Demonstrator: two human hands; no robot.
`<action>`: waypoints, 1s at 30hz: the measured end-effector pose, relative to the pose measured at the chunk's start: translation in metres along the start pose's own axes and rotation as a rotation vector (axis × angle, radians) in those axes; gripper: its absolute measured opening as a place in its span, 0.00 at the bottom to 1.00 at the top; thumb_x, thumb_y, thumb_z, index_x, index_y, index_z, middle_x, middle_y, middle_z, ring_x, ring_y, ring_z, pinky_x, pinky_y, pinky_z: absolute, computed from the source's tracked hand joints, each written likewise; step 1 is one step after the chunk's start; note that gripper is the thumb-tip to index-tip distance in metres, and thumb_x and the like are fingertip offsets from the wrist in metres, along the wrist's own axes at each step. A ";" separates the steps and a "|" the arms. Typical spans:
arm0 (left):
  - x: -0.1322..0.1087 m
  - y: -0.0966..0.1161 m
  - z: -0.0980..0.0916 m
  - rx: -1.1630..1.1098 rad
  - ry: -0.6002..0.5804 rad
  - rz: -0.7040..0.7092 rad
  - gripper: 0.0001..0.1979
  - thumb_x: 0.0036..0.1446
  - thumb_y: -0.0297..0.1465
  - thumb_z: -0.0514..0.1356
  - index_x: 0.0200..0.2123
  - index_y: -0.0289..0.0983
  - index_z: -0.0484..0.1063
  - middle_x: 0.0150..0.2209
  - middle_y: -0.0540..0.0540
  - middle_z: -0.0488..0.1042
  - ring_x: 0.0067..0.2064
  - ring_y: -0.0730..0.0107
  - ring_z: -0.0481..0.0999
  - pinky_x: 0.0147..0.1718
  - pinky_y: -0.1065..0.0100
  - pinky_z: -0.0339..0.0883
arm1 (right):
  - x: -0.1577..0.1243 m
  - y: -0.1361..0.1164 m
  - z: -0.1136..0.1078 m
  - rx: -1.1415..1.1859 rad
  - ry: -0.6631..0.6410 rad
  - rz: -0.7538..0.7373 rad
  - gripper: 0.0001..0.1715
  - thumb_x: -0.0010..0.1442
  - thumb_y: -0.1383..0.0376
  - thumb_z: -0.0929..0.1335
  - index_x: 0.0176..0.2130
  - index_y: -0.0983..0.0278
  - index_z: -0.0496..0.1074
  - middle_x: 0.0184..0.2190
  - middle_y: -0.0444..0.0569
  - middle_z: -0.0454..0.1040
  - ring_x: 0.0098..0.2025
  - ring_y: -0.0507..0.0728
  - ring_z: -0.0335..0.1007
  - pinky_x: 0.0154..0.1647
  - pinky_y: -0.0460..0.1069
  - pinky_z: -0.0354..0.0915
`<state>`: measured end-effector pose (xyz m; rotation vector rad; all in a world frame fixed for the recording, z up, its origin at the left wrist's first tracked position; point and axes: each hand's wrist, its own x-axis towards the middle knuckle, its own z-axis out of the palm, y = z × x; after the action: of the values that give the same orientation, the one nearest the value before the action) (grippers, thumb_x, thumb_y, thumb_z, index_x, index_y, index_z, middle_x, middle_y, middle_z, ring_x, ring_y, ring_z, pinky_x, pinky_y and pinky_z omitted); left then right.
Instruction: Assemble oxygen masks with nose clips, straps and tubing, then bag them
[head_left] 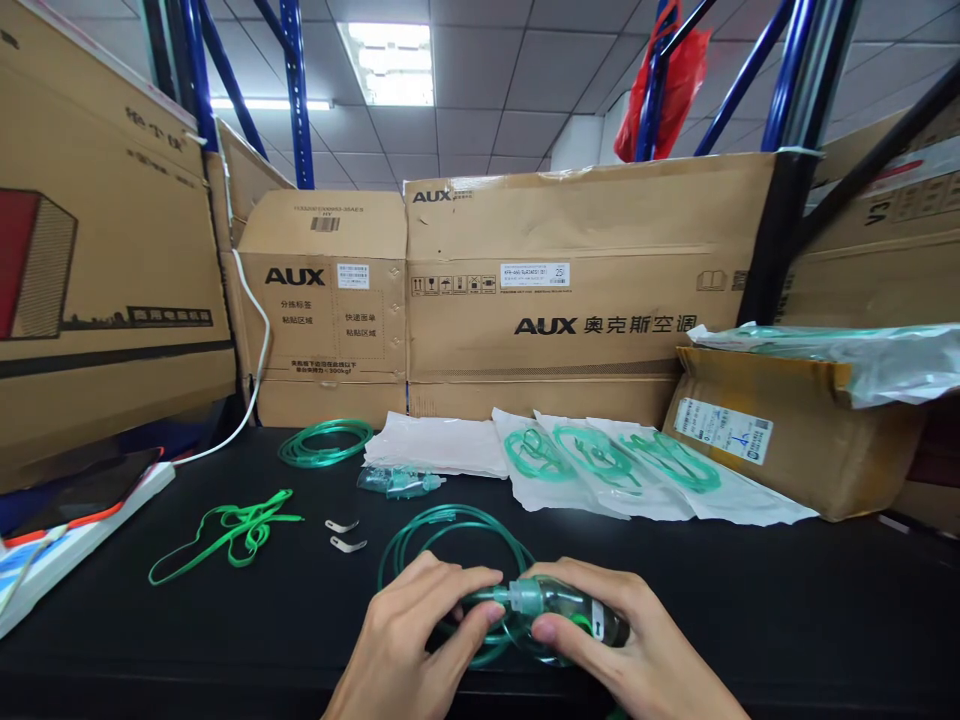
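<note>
My left hand [427, 625] pinches the end of a green plastic tube between thumb and fingers. The tube [480, 520] lies in loose coils on the black table behind and below my hands. In my right hand [622, 625] is a see-through green oxygen mask [566, 598], gripped around its body, with a pale strip at its right end. Its light green connector [525, 597] points left and meets the tube end; how deep the tube sits in it I cannot tell. Fingers hide part of the mask.
A green elastic strap [244, 530] and two small metal strips [346, 545] lie left. Behind are another tube coil [326, 443], clear green plastic parts [401, 482], white sheets [435, 445] and bagged tubing [600, 460]. Cardboard boxes [585, 290] line the back; a phone [90, 490] rests left.
</note>
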<state>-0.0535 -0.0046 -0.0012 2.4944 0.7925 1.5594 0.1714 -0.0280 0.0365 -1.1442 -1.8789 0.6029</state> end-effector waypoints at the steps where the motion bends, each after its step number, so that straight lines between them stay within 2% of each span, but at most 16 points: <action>1: -0.001 0.000 0.000 -0.004 0.000 -0.004 0.12 0.67 0.25 0.64 0.52 0.40 0.76 0.39 0.48 0.83 0.36 0.67 0.79 0.37 0.68 0.75 | 0.001 0.001 0.000 -0.009 -0.003 -0.004 0.12 0.61 0.54 0.75 0.39 0.58 0.85 0.32 0.44 0.83 0.35 0.59 0.78 0.36 0.48 0.70; 8: -0.003 -0.001 0.000 0.006 -0.014 0.026 0.09 0.69 0.21 0.59 0.47 0.39 0.74 0.37 0.48 0.81 0.36 0.67 0.78 0.36 0.69 0.72 | 0.002 0.002 0.000 -0.002 -0.083 -0.046 0.12 0.62 0.54 0.75 0.38 0.60 0.83 0.30 0.43 0.78 0.33 0.57 0.73 0.35 0.47 0.65; 14: -0.009 -0.002 0.004 0.059 -0.026 0.057 0.10 0.68 0.19 0.57 0.46 0.39 0.70 0.35 0.47 0.79 0.33 0.65 0.76 0.34 0.65 0.68 | 0.000 -0.003 -0.002 -0.003 -0.101 -0.062 0.21 0.62 0.45 0.73 0.38 0.59 0.84 0.32 0.44 0.80 0.34 0.58 0.75 0.37 0.49 0.67; 20: -0.008 0.001 0.004 0.065 -0.025 0.050 0.08 0.68 0.20 0.56 0.44 0.39 0.70 0.33 0.48 0.78 0.32 0.65 0.76 0.34 0.65 0.68 | -0.003 -0.006 -0.002 -0.016 -0.035 -0.093 0.31 0.59 0.36 0.69 0.38 0.57 0.85 0.29 0.46 0.80 0.32 0.60 0.76 0.37 0.51 0.71; 26: -0.007 0.001 0.002 0.052 -0.031 0.037 0.09 0.67 0.20 0.57 0.44 0.39 0.71 0.32 0.48 0.78 0.31 0.65 0.76 0.34 0.66 0.67 | -0.001 -0.003 -0.002 -0.023 -0.061 -0.093 0.28 0.59 0.38 0.71 0.39 0.58 0.85 0.30 0.46 0.81 0.33 0.59 0.77 0.37 0.51 0.71; 30: -0.006 0.001 0.002 0.038 -0.031 0.039 0.08 0.67 0.20 0.58 0.43 0.38 0.71 0.32 0.48 0.78 0.31 0.66 0.76 0.34 0.67 0.67 | -0.002 -0.005 -0.002 -0.007 -0.040 -0.079 0.30 0.57 0.36 0.71 0.40 0.57 0.86 0.32 0.46 0.82 0.34 0.60 0.78 0.39 0.51 0.71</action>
<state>-0.0538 -0.0080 -0.0068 2.5693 0.7819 1.5272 0.1711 -0.0324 0.0398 -1.0641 -1.9520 0.5795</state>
